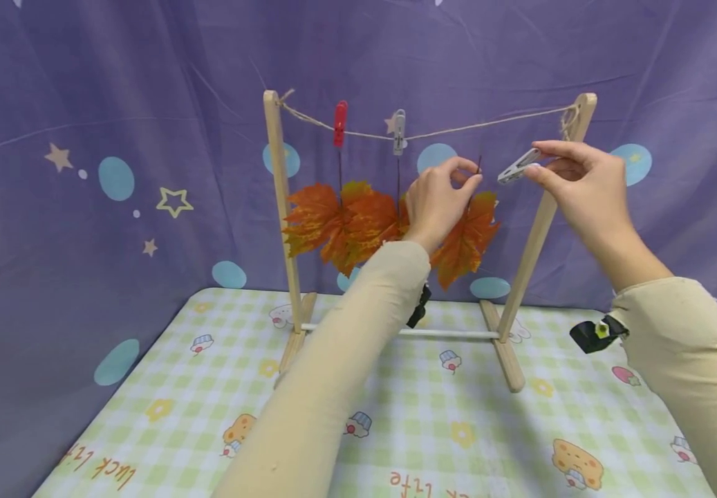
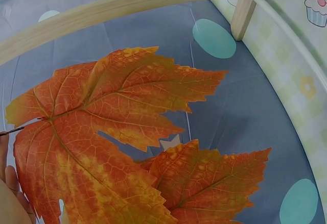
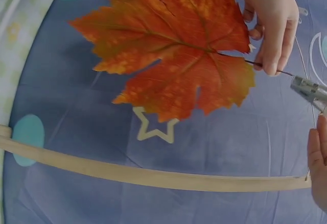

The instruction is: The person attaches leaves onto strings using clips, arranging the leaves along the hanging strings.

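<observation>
My left hand (image 1: 439,197) pinches the thin dark stem of an orange maple leaf (image 1: 467,238), which hangs below the fingers. To its right, my right hand (image 1: 585,183) holds a grey clothespin (image 1: 518,166) between thumb and fingers, its tip pointing left toward the stem. Both hands are below the string (image 1: 489,124). Two other maple leaves (image 1: 321,221) hang from the string, one by a red clothespin (image 1: 340,124), the other by a second grey clothespin (image 1: 399,131). My left forearm and hand partly cover the middle leaf.
The string spans two wooden posts (image 1: 535,242) of a stand with wooden feet and a white crossbar (image 1: 448,334). It stands on a green checked tablecloth (image 1: 408,394). Behind is a purple curtain (image 1: 146,83) with stars and blue ovals.
</observation>
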Demonstrator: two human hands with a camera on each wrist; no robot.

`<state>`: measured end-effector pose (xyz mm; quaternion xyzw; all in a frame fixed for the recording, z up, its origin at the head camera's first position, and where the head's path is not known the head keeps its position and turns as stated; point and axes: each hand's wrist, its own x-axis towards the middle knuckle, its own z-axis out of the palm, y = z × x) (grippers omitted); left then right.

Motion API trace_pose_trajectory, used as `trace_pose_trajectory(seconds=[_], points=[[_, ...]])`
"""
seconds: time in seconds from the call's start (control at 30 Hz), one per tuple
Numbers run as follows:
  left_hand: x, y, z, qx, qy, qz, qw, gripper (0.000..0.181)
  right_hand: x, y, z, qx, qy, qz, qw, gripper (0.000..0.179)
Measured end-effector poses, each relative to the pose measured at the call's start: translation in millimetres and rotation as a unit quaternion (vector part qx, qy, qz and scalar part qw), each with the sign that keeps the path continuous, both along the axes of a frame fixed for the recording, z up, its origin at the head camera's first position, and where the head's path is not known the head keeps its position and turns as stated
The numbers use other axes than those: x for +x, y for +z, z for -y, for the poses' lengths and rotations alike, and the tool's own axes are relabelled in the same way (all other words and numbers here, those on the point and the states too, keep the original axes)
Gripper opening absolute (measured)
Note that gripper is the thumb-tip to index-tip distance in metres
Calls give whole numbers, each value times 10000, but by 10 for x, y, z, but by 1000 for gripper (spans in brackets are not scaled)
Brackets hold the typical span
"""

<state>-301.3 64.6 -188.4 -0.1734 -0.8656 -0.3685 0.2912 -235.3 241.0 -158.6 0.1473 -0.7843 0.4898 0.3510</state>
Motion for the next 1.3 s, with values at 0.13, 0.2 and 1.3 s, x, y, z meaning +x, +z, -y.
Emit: trace_pose_trajectory(seconds=[0.13, 0.2, 1.3], points=[[4, 5, 0, -16, -48, -11, 10000, 19, -68, 158, 34, 71, -62, -239, 9997, 31], [6, 8, 2, -12, -41, -10, 10000, 19, -100, 234, 47, 174, -203, -325, 9991, 31], [7, -43, -35, -165, 77, 81, 9998, 19, -474, 780, 44, 1169, -639, -113, 9910, 21]])
